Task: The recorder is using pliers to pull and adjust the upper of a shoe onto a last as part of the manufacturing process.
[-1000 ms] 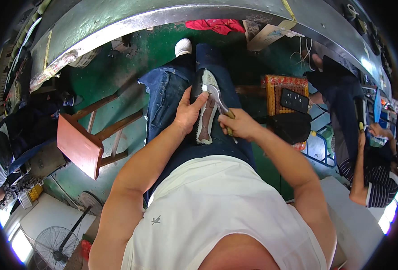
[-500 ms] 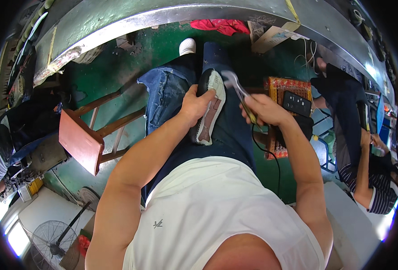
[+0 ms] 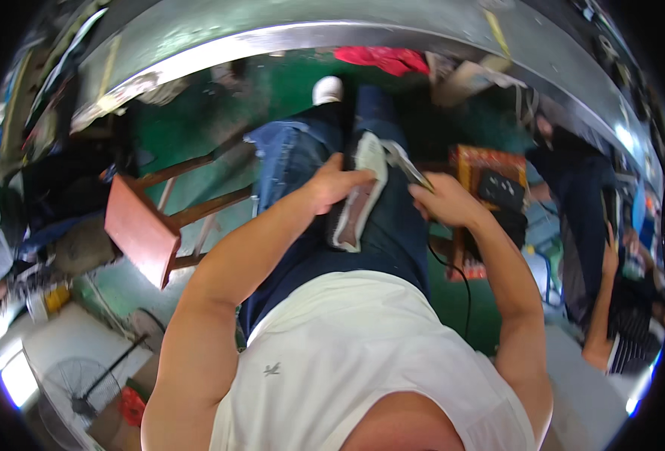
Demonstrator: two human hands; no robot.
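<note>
The left hand [image 3: 338, 185] has its fingers clamped on the shoe [image 3: 356, 214], thumb across the sole; the shoe lies sole up on the person's lap; the right hand [image 3: 450, 200] has its fingers closed around the tool [image 3: 406, 164], whose head is just beside the toe, touching or not I cannot tell; close to the right forearm stand a woven stool [image 3: 459, 162] and, on it, a phone [image 3: 501, 188] and a black bag [image 3: 510, 225]; the forearm covers part of them; a cable [image 3: 466, 289] hangs below; to the left is a wooden stool [image 3: 143, 231], beyond the knees a red cloth [image 3: 383, 59] under the surface [image 3: 287, 21]; the left hand hides part of the sole, the right most of the handle; blur softens everything, and the co-worker [image 3: 573, 188] is partly cut off; at lower left, near a fan [image 3: 77, 387], something red [image 3: 132, 407] is in or beside a box [image 3: 107, 427].
</note>
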